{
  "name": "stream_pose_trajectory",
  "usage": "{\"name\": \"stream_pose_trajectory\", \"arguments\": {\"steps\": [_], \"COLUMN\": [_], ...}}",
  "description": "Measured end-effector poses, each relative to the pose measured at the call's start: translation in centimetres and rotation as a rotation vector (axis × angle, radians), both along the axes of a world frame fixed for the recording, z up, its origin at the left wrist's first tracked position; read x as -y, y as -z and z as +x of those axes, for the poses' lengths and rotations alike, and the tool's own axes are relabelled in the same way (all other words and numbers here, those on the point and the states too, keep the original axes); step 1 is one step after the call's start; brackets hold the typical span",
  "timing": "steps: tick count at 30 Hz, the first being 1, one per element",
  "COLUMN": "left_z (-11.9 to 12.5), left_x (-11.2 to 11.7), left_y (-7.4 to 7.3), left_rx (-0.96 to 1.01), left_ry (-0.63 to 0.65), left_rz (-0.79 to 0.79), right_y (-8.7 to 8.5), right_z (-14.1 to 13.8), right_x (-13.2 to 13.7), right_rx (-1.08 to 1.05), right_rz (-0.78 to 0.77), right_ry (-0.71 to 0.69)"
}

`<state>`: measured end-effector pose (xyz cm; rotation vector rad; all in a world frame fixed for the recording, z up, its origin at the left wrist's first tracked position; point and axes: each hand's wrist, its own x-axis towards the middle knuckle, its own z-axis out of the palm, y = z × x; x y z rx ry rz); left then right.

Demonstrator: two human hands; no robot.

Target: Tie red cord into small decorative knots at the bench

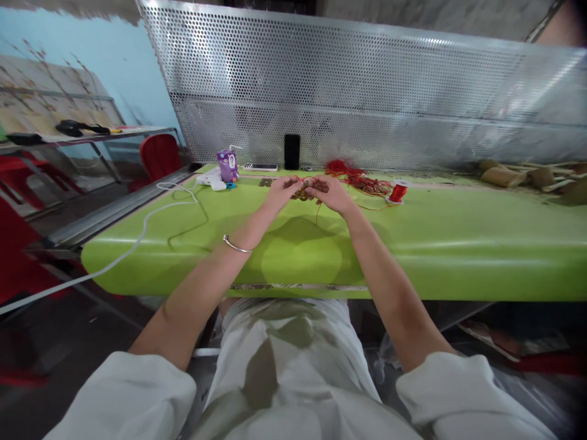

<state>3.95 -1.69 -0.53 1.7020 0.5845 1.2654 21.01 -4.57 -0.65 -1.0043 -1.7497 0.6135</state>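
My left hand (pixel 283 188) and my right hand (pixel 331 192) meet over the green tabletop, fingers pinched together. Between them is a small bunch of brownish coin-like discs (pixel 301 194) threaded with red cord. A loose end of the red cord (pixel 317 214) hangs below the fingers. The fingers partly cover the discs, so the exact grip is hard to see. More flat dark discs (pixel 266 182) lie just left of my left hand. Beyond my right hand sits a tangled heap of red cord (pixel 358 176), with a spool of red thread (pixel 398 193) to its right.
A perforated metal panel (pixel 348 91) stands along the table's back, with a black phone (pixel 292 151) leaning there. A purple carton (pixel 227 165), a white device (pixel 211 179) and a white cable (pixel 145 226) are at left. Wooden pieces (pixel 504 176) lie at far right.
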Motion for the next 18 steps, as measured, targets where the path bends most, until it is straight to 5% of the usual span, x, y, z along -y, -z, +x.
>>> {"name": "stream_pose_trajectory", "arguments": {"steps": [18], "left_z": [-0.05], "left_x": [-0.64], "left_y": [0.36], "left_rx": [-0.011], "left_ry": [-0.054], "left_rz": [0.153], "right_y": [0.03], "right_z": [-0.18], "right_x": [-0.44], "right_rx": [-0.092], "right_rz": [0.048], "right_ry": [0.065]}}
